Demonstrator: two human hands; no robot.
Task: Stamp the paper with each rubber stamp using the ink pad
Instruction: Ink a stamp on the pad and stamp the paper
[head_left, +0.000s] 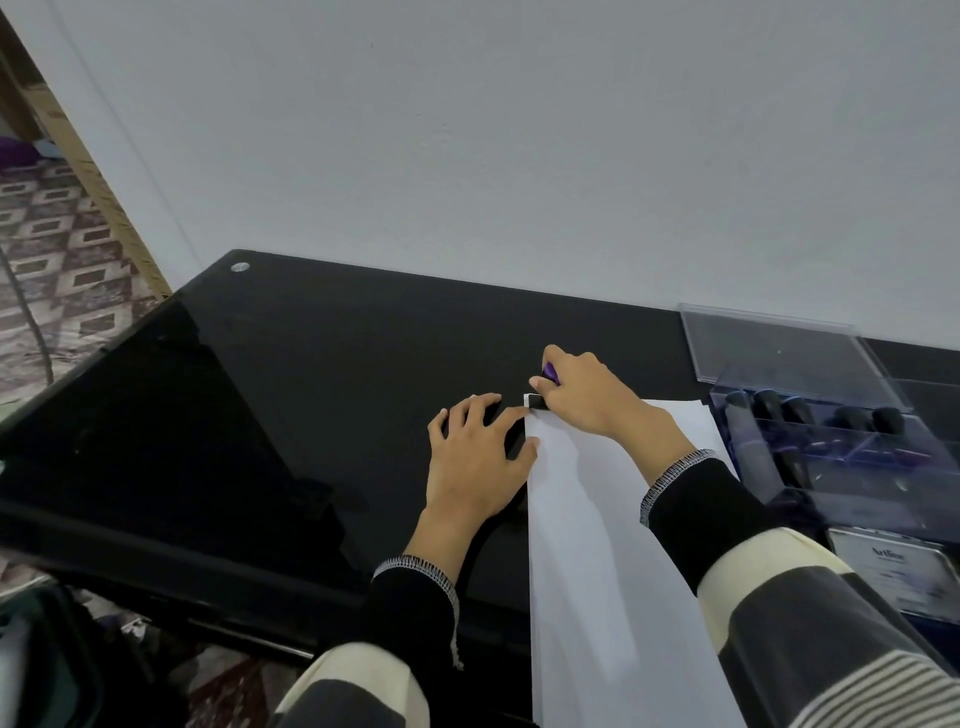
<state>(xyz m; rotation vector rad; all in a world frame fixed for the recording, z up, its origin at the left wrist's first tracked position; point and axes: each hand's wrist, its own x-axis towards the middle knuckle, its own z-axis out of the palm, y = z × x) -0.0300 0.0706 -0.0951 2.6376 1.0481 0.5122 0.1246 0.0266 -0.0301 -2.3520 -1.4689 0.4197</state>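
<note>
Head view, single frame. Black glass desk (291, 395) set against a pale wall (519, 130); a round metal fitting (239, 267) sits near the desk's far left corner.

Paper (587, 519): white sheet lying flat on the desk, running from the near edge toward the far edge, right of the desk's middle.

Right hand (587, 395): fingers curled round a rubber stamp (549, 375) with a purple handle, gripping it from above. The stamp's dark base is down on the far left corner of the paper. The stamp face is hidden, so I cannot tell whether any print is made.

Left hand (478, 457): fingers spread and straight, palm down on the desk just beside the paper's left edge. Forefinger and thumb tips touch that edge, close to the stamp. It holds nothing.

Stamp case (831, 441): clear plastic, at the right edge of the desk, just beside the paper. Its lid (779, 348) stands open toward the wall. Several dark-handled stamps (769, 402) stand in a row in the far compartments; the count is uncertain through the plastic.

Ink pad (893, 571): flat tin with a pale printed label, lid on, near the desk's near right corner, in front of the stamp case.

Both sleeves (727, 519) are black at the cuff with white stitching.

Patterned floor (57, 249) is visible past the desk's left edge.
</note>
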